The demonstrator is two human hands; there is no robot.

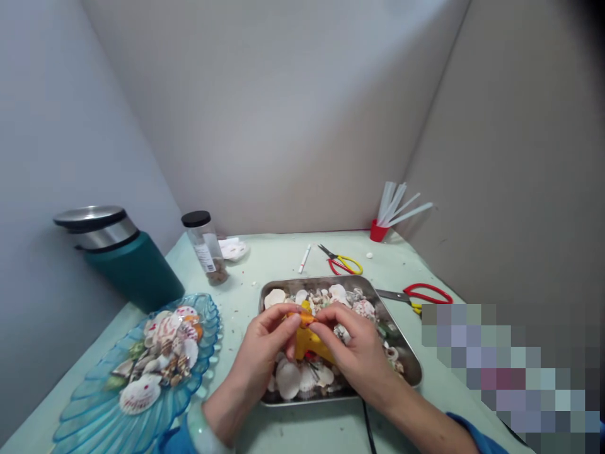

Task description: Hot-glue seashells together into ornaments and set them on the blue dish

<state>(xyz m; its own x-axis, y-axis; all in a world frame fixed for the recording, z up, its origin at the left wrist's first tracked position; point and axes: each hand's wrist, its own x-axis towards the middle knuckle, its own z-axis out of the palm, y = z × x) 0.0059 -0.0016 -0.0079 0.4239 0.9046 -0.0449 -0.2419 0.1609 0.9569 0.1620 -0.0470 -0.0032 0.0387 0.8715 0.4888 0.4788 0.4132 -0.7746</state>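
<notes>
Over a metal tray (411, 372) full of shells, my two hands meet at a small orange piece (306, 318). Fingertips cover much of it, so its exact kind is unclear. My left hand (267, 337) pinches one end between thumb and fingers. On the opposite end, the thumb and fingers of my right hand (357, 347) are closed too. Directly beneath the hands, a yellow glue gun (312, 343) with a red trigger lies on the white shells (288, 378). A black cord (367, 425) runs from under the tray's front edge.
A blue shell-shaped dish (89, 410) of shells stands at left, beside a teal bottle (137, 271). Behind are a black-lidded jar (205, 249), a marker (305, 258) and yellow-red scissors (344, 261). A red cup (379, 232) holds glue sticks; red-handled scissors (428, 293) lie right.
</notes>
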